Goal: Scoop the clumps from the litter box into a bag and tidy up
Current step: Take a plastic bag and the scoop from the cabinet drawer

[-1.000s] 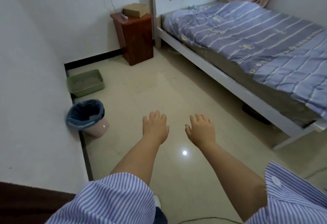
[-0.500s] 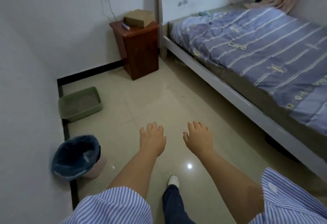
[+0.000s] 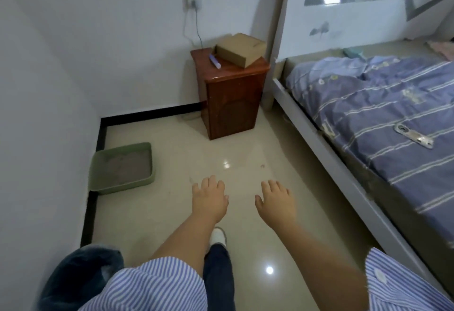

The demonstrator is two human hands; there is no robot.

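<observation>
Both hands hang out in front of the person, palms down above the tiled floor (image 3: 186,153), holding nothing. The left hand (image 3: 209,200) and the right hand (image 3: 276,203) each have their fingers loosely spread and relaxed, much as they did a moment ago.

What differs is the viewpoint: the person has stepped forward. The green litter box (image 3: 122,167), filled with greyish litter, sits on the floor against the left wall and now lies just ahead and to the left of the left hand, nearer than before. The bin with the dark blue bag (image 3: 81,276), which stood well ahead on the left a second ago, has slid to the bottom left corner and is partly hidden behind the striped left sleeve (image 3: 152,286).

The wooden nightstand (image 3: 233,97) looms larger in the corner, with a cardboard box (image 3: 240,50) on top. The bed (image 3: 383,114) with its striped blue cover runs along the right. One foot in a white shoe (image 3: 218,235) shows between the forearms.
</observation>
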